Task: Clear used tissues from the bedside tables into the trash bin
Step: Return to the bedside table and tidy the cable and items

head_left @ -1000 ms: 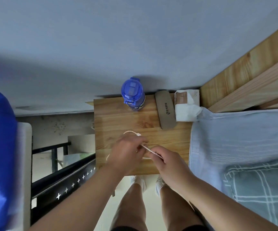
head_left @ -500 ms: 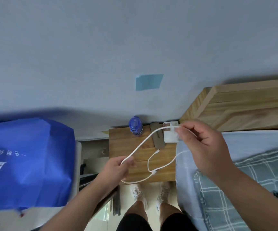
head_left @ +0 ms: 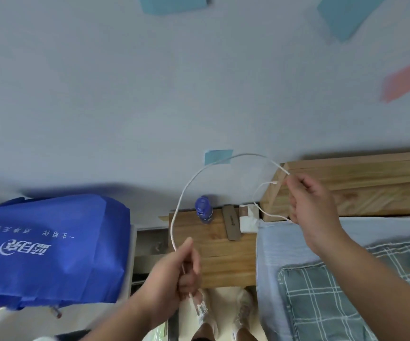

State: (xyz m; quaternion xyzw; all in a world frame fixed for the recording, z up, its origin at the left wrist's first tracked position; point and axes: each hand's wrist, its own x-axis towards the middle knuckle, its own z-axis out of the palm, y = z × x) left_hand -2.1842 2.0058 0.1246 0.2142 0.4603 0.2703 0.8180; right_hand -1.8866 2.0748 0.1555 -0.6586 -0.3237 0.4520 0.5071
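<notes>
The left hand point(head_left: 174, 271) and right hand point(head_left: 307, 198) are well apart, each pinched on the white cable point(head_left: 186, 185) arched between them; its slack could snag the blue bottle point(head_left: 204, 209) and topple it; the tissue pack point(head_left: 248, 219) sits at the bedside table point(head_left: 223, 262) back edge; loose tissues and the bin are not visible.

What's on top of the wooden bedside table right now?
On the bedside table: blue bottle, flat grey case, white tissue pack. Left hand covers its front-left corner; no loose tissues visible.
</notes>
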